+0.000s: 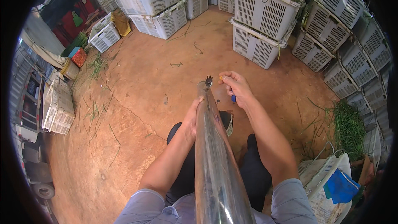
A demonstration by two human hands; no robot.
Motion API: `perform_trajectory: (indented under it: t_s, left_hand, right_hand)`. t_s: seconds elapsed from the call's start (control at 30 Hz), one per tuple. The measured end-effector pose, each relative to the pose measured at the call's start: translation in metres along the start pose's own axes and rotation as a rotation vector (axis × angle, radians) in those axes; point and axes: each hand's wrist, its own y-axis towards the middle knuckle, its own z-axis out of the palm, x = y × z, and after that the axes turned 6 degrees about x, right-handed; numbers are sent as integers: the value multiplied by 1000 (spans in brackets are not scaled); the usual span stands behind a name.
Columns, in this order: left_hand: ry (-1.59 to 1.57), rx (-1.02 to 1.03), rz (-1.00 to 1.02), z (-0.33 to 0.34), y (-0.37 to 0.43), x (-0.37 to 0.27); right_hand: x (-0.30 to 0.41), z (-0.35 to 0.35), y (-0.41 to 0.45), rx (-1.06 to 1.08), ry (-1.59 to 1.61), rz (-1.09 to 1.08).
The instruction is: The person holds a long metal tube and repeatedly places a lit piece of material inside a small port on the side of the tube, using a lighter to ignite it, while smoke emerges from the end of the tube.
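Note:
A long, shiny tube (214, 161), apparently polished metal, runs from my chest out between my knees. My left hand (193, 119) holds its left side near the far end, with the fingers partly hidden by it. At that end sits a small dark pronged fitting (209, 81) with a round opening. My right hand (235, 87) is raised just right of the fitting, not touching it. Its thumb and forefinger pinch a small yellow-orange piece (221, 78). A small blue object (233, 98) shows under the curled fingers of the same hand; its kind is unclear.
Stacked white plastic crates (261, 15) line the back and right. Cut green stalks (349, 129) lie at the right, above a crate with a blue sheet (342, 186). Another crate (59, 107) stands at the left. Loose stalks litter the cracked concrete floor (130, 77).

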Motion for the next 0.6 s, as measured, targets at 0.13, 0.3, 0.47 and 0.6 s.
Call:
perform_trajectory:
  t_s: [0.13, 0.3, 0.47, 0.6]
  left_hand:
    - [24, -6, -16, 10, -4, 0]
    - [12, -36, -10, 2, 1, 1]
    - [52, 21, 43, 5, -1, 2]
    - [32, -8, 34, 3, 1, 2]
  right_hand:
    - [-4, -4, 1, -28, -44, 8]
    - [-4, 0, 2, -21, -49, 3]
    - [-1, 1, -1, -12, -38, 23]
    - [-5, -3, 1, -31, -64, 22]
